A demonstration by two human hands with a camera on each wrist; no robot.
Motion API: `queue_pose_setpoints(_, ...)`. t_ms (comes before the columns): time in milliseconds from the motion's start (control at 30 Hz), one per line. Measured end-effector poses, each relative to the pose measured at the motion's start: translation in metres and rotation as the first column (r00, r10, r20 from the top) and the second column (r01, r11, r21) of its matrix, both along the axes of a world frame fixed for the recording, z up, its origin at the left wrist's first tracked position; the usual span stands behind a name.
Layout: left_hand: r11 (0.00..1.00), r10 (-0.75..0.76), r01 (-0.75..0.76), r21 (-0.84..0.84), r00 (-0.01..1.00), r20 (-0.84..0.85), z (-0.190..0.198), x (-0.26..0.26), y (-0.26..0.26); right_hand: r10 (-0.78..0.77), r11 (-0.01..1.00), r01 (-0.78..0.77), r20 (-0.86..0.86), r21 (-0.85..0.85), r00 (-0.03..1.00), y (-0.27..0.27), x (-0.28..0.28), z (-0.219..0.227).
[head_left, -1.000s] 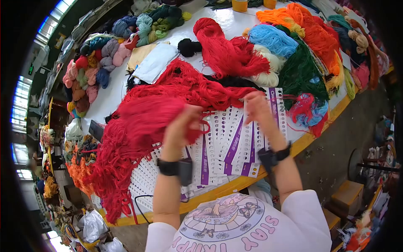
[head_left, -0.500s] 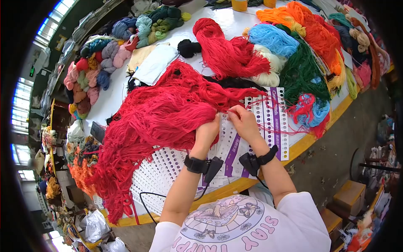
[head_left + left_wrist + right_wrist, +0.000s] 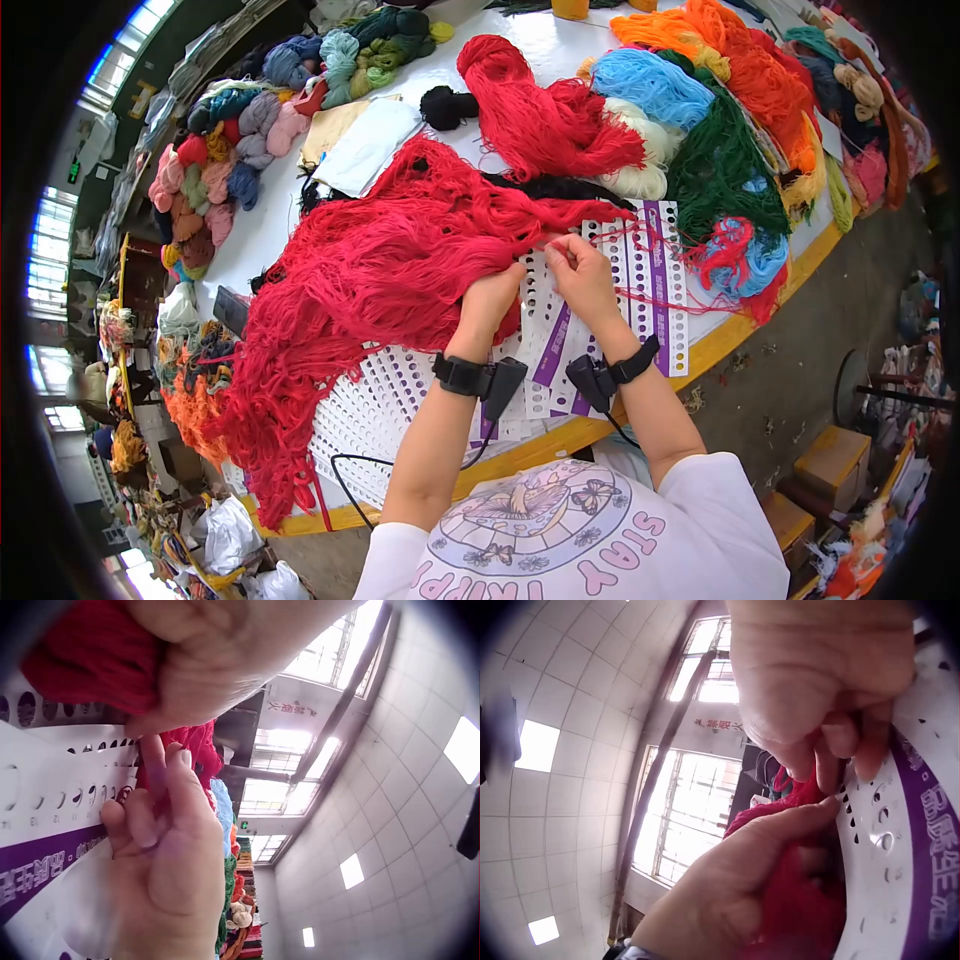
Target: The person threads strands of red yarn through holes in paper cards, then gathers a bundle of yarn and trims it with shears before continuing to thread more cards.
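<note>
Two hands are seen close together over white punched cards w/ purple stripes (image 3: pixel 560 350), spread on a yellow-edged white table (image 3: pixel 740 325). A big tangled mass of red yarn (image 3: pixel 370 270) is gripped by the left hand (image 3: pixel 490 300), fingers curled round a bunch. Red strands are pinched by the right hand (image 3: pixel 583 275) at the card holes. Further back lie a second red skein (image 3: pixel 545 110), light-blue yarn (image 3: pixel 650 90), dark-green yarn (image 3: pixel 720 170) & orange yarn (image 3: pixel 740 60)
</note>
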State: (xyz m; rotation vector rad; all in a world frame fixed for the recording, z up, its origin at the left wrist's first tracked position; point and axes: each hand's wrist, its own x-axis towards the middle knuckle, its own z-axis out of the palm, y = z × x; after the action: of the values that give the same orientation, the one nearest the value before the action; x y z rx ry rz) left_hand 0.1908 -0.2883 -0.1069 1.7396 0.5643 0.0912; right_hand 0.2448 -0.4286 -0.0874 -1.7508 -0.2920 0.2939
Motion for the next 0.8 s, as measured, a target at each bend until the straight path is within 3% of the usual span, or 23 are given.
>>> queue_pose_setpoints(67, 0.988, 0.002, -0.01, -0.155, 0.999, -0.049, 0.012, -0.005, 0.002, -0.071, 0.997, 0.072, 0.107, -0.014, 0.992, 0.003, 0.003, -0.005)
queue_pose_setpoints(167, 0.92, 0.019, -0.069, -0.385, 0.991, -0.133, 0.025, -0.007, 0.002, -0.003, 0.991, 0.06, 0.418, -0.122, 0.908, 0.003, -0.001, -0.004)
queue_pose_setpoints(333, 0.703, -0.036, -0.059, -0.708, 0.992, -0.118, 0.02, -0.001, 0.004, 0.002, 0.992, 0.059, 0.482, -0.113, 0.876, 0.005, -0.002, 0.0)
queue_pose_setpoints(533, 0.786, 0.04, -0.048, -0.616, 0.999, -0.028, 0.0, 0.002, -0.002, 0.089, 0.994, -0.051, 0.459, -0.095, 0.884, -0.001, 0.002, -0.006)
queue_pose_setpoints(633, 0.975, 0.174, -0.16, -0.152, 0.981, 0.086, -0.011, 0.004, -0.009, 0.05, 0.994, 0.001, 0.463, -0.108, 0.885, 0.0, 0.003, -0.015)
queue_pose_setpoints(667, 0.934, 0.229, -0.209, -0.29, 0.973, 0.036, -0.009, 0.0, -0.008, 0.025, 0.993, 0.032, 0.471, -0.111, 0.882, 0.001, 0.004, -0.016)
queue_pose_setpoints(700, 0.869, 0.276, -0.261, -0.42, 0.961, -0.025, 0.022, -0.004, -0.01, 0.025, 0.99, 0.045, 0.486, -0.133, 0.873, 0.001, 0.003, -0.016)
queue_pose_setpoints(733, 0.783, 0.214, -0.207, -0.587, 0.975, -0.058, 0.027, -0.006, 0.001, 0.026, 0.986, 0.059, 0.501, -0.155, 0.865, 0.001, 0.002, -0.016)
queue_pose_setpoints(767, 0.564, 0.123, -0.122, -0.817, 0.99, -0.064, 0.027, -0.008, 0.015, 0.029, 0.982, 0.072, 0.514, -0.176, 0.857, 0.002, 0.001, -0.015)
queue_pose_setpoints(800, 0.432, 0.098, -0.033, -0.901, 0.995, 0.011, 0.03, -0.009, 0.022, 0.038, 0.979, 0.069, 0.5, -0.193, 0.865, 0.002, -0.001, -0.011)
